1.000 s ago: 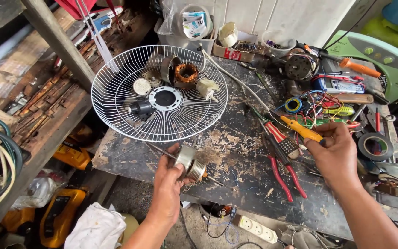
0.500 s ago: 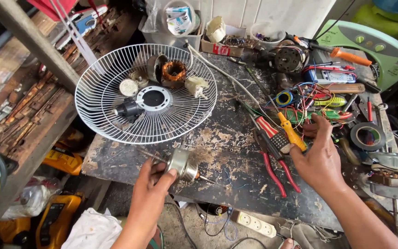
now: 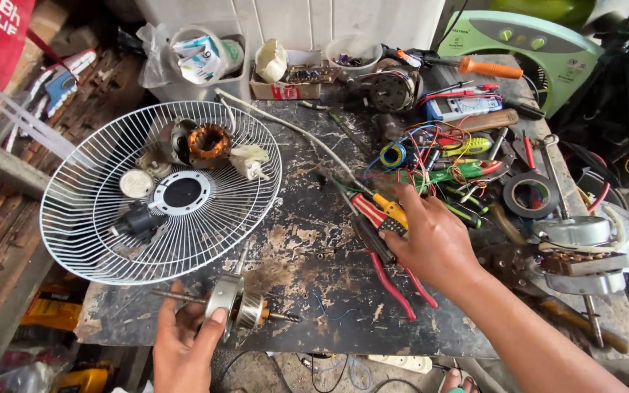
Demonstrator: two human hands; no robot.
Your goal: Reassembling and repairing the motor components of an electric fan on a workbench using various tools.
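My left hand (image 3: 187, 342) grips a small metal fan rotor with its shaft (image 3: 233, 300) at the near edge of the dark, scratched workbench (image 3: 307, 247). My right hand (image 3: 434, 244) rests on a heap of hand tools, its fingers on a yellow-handled screwdriver (image 3: 389, 209) and over red-handled pliers (image 3: 394, 280). A white wire fan guard (image 3: 161, 193) lies to the left, with a copper-wound stator (image 3: 208, 142), a black knob (image 3: 137, 218) and small white parts resting in it.
A roll of black tape (image 3: 531, 195), coloured wires (image 3: 431, 149), a multimeter (image 3: 460, 107) and an orange-handled screwdriver (image 3: 482, 68) crowd the right side. Metal motor housings (image 3: 576, 251) sit at far right. Boxes and a plastic tub (image 3: 205, 62) line the back.
The view has shifted and drawn closer. My left hand has kept hold of the rotor, and my right hand has moved slightly left over the screwdriver and pliers.
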